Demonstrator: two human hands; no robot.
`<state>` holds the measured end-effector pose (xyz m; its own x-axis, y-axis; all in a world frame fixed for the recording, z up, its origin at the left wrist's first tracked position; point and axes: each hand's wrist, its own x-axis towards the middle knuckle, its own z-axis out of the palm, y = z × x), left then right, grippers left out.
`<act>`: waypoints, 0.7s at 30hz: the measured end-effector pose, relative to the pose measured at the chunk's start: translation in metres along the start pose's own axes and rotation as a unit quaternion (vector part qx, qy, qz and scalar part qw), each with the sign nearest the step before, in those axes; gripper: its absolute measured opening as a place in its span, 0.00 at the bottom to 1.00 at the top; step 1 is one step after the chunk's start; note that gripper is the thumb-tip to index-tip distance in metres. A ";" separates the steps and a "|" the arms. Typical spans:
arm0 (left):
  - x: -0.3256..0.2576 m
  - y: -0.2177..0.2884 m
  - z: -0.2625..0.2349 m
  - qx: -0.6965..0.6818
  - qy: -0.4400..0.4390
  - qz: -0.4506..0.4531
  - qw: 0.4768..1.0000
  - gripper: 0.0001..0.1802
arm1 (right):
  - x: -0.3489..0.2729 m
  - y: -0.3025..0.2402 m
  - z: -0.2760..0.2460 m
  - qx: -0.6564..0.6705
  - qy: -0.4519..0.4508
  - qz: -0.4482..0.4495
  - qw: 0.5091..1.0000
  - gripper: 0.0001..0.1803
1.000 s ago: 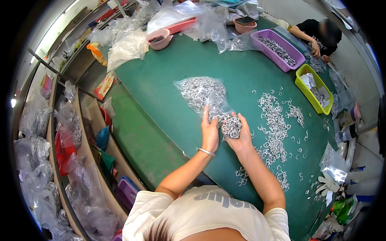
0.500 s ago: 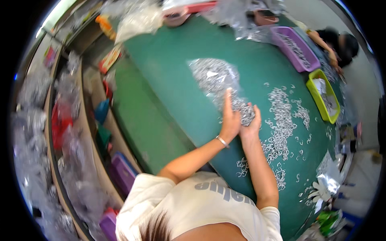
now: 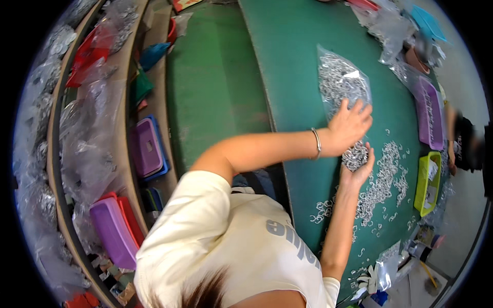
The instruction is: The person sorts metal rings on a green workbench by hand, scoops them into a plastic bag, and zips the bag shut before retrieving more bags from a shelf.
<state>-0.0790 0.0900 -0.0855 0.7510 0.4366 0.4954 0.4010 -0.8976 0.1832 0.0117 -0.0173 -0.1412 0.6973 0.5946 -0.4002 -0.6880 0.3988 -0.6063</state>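
Observation:
A clear plastic bag point(image 3: 339, 77) filled with small silver metal rings lies on the green table, its near end toward me. My left hand point(image 3: 351, 126), with a bangle at the wrist, reaches across over that near end; its bent fingers grip the bag there. Just below it, my right hand point(image 3: 360, 172) is cupped palm up around a handful of metal rings point(image 3: 355, 156), which sit close to the bag's end. Where the bag's mouth meets this handful is hidden under my left hand. Many loose rings point(image 3: 382, 177) are spread to the right of my right forearm.
A purple basket point(image 3: 430, 115) and a lime-green basket point(image 3: 427, 185) stand along the table's right side, near a co-worker point(image 3: 465, 138). White gloves point(image 3: 367, 280) and a clear bag point(image 3: 387, 267) lie at the near right. Shelves with purple trays point(image 3: 146, 146) and bagged goods run along the left.
My view has swung left, so the table sits farther right. My left hand has gone from upright and flat beside the rings to bent over the bag's end. The right still cups rings.

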 end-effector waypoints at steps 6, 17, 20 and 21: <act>0.027 -0.035 0.006 -0.065 0.064 0.083 0.992 0.08 | -0.015 0.005 0.032 -0.079 0.021 -0.054 0.995 0.11; 0.015 -0.027 -0.007 -0.349 0.161 0.084 0.919 0.06 | 0.027 0.019 0.068 -0.548 -0.121 -0.292 0.774 0.15; 0.007 -0.035 -0.006 -0.365 0.124 0.128 0.914 0.05 | 0.051 0.031 0.072 -0.522 -0.192 -0.387 0.735 0.21; 0.006 -0.036 -0.006 -0.373 0.116 0.143 0.909 0.06 | 0.055 0.036 0.084 -0.568 -0.189 -0.453 0.661 0.23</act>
<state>-0.0921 0.1241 -0.0846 0.6025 0.2321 0.7637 -0.3254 -0.8022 0.5005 0.0087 0.0881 -0.1272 0.4714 0.6887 0.5509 0.7219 0.0575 -0.6896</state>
